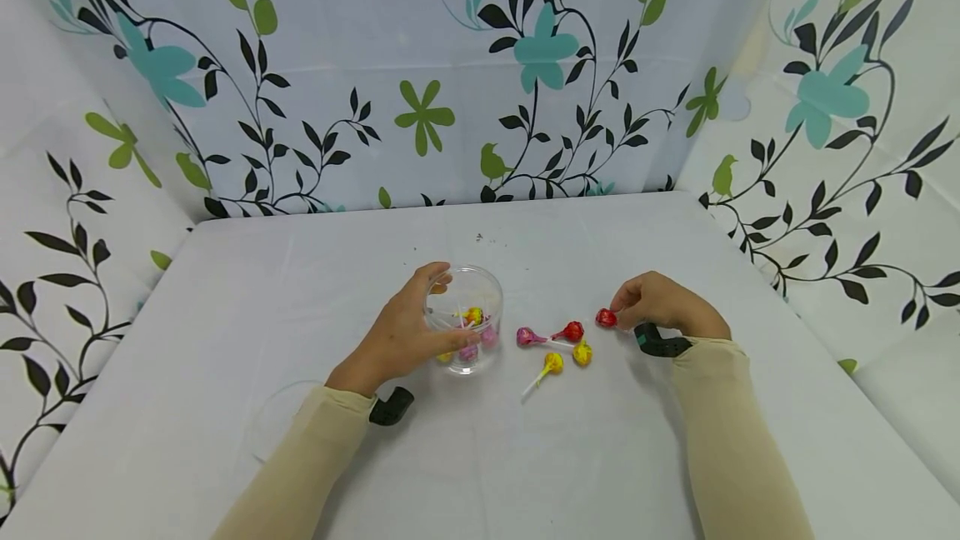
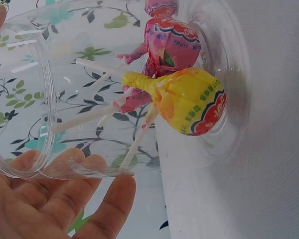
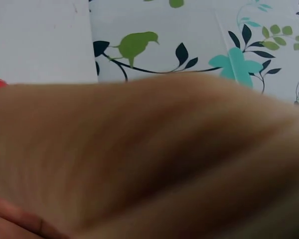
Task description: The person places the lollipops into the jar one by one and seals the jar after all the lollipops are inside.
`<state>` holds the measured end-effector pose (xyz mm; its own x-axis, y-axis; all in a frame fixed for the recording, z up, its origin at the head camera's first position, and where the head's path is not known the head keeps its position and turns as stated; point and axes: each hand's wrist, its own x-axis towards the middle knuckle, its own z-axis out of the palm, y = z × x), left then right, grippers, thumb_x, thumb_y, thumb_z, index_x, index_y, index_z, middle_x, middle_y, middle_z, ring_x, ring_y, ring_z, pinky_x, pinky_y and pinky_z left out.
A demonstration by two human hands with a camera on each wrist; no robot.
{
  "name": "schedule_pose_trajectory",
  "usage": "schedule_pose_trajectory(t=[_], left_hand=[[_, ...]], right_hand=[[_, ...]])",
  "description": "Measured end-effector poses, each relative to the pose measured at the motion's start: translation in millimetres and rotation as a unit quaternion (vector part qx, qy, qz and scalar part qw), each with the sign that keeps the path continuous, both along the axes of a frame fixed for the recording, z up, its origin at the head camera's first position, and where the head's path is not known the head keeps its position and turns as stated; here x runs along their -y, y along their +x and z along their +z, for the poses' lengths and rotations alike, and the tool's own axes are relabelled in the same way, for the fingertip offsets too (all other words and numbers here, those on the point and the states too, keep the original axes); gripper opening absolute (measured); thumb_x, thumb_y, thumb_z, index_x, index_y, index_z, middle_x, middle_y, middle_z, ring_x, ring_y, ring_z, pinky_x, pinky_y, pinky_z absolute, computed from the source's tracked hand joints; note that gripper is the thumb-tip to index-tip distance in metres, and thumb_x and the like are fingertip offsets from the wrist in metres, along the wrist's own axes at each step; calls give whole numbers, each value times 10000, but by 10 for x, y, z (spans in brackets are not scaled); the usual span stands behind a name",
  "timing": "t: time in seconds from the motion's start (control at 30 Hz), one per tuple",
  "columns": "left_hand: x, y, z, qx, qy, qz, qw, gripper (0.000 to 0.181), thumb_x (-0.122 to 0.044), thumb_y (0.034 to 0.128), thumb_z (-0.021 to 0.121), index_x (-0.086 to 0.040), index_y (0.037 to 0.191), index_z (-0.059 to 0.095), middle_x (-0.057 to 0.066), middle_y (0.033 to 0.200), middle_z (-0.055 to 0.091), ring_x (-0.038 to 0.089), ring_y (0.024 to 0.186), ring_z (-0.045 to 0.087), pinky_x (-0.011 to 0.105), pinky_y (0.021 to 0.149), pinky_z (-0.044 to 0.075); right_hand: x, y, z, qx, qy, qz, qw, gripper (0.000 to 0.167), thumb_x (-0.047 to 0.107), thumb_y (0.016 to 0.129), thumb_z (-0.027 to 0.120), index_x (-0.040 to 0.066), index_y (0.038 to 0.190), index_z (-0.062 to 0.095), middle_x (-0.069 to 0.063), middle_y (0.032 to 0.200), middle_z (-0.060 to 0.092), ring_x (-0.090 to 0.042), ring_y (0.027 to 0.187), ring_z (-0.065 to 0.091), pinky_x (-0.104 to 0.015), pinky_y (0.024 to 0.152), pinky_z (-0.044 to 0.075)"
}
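My left hand (image 1: 401, 327) grips a clear jar (image 1: 491, 300) round its side, thumb in front and fingers behind. Inside, near the bottom, lie a yellow lollipop (image 2: 192, 102) and pink lollipops (image 2: 172, 42), their white sticks leaning toward the mouth. Over to the right, my right hand (image 1: 666, 305) pinches a red lollipop (image 1: 606, 318) close to the table; its stick is hidden by the fingers. Between the hands lie a pink lollipop (image 1: 528, 336), another red lollipop (image 1: 573, 332) and two yellow lollipops (image 1: 552, 363). The right wrist view is mostly filled by blurred skin.
A faint clear round outline, perhaps a lid (image 1: 258, 411), lies on the white table (image 1: 480, 457) beside the left forearm. Patterned curtains (image 1: 450, 65) stand behind the table and along both sides. Each wrist carries a small black device (image 1: 392, 407).
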<state>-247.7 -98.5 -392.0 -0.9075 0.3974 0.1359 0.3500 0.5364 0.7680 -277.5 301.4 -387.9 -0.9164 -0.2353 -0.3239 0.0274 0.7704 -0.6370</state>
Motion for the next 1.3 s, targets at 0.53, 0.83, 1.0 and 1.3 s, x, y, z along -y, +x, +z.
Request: schedule_pose_trajectory(t=[0.53, 0.83, 1.0, 1.3], left_hand=[[1, -4, -11, -19, -16, 37, 10000, 1043, -504, 792, 894, -209, 1598, 301, 103, 1537, 518, 298, 1421, 472, 591, 1101, 450], [-2, 1, -10, 3, -6, 43, 10000, 1051, -484, 793, 899, -181, 1602, 300, 123, 1541, 514, 312, 1423, 469, 604, 1102, 445], [2, -5, -16, -52, -22, -5, 10000, 1030, -452, 809, 895, -177, 1601, 298, 132, 1542, 512, 323, 1432, 465, 614, 1111, 435], [7, -4, -20, -83, -32, -12, 10000, 1022, -437, 811, 898, -178, 1597, 299, 137, 1544, 512, 323, 1441, 461, 612, 1120, 429]], right_hand=[[86, -26, -19, -225, -139, -238, 9994, 167, 57, 870, 719, 7, 1028, 734, -42, 832, 676, -210, 779, 585, -315, 698, 511], [138, 2, 116, -568, -410, -832, 9941, 172, 147, 936, 699, 46, 1046, 785, -87, 1026, 761, -250, 898, 688, -446, 876, 544], [200, 14, 212, -934, -548, -981, 9893, 183, 134, 918, 689, 72, 1050, 799, -100, 1044, 760, -271, 946, 684, -429, 891, 515], [343, 26, 367, -1380, -969, -1179, 9786, 174, 162, 923, 706, 84, 1052, 793, -115, 1044, 756, -307, 987, 627, -417, 868, 483]])
